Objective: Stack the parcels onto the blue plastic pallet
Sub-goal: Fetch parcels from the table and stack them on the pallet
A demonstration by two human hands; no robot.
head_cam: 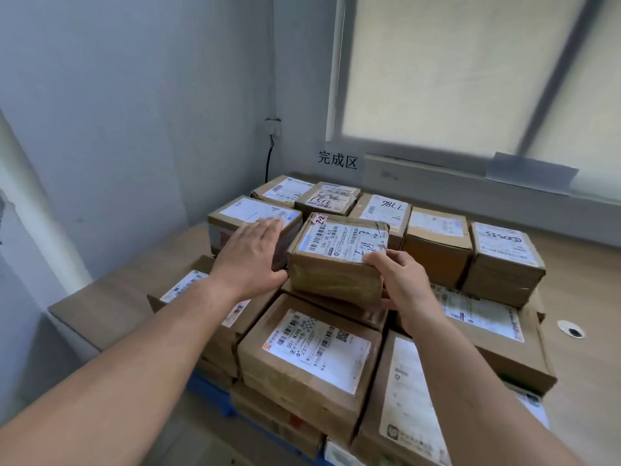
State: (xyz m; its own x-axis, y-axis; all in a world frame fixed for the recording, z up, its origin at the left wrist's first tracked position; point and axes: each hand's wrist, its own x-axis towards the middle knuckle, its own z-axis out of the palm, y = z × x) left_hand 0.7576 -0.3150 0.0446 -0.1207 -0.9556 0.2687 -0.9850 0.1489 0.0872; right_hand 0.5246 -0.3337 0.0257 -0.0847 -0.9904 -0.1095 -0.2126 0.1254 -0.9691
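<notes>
Centre of frame: we log 1 brown cardboard parcel point(339, 264), with a white shipping label on top and a small tag reading 22 at its far left corner. It sits at the upper level of the stacked parcels point(309, 354). We cannot tell whether it rests fully on the layer beneath.

Right hand point(401, 280): fingers curled over the parcel's near right top edge, thumb tucked under its bottom edge, so it is clamped on the parcel.

Left hand point(250, 255): fingers straight and close together, palm against the parcel's left side. The fingertips reach over the neighbouring box point(235, 213) at left centre.

Blue plastic pallet point(208, 393): we see only a strip of it, at lower left under the stack. The stack fills the centre and lower right of the frame. In the back row, 1 box point(383, 210) carries 7786 in pen.

Upper centre: a white sign point(337, 159) with 3 printed characters hangs below the window blind point(470, 68). A wall socket point(273, 126) with a black cable sits to the sign's left.
</notes>
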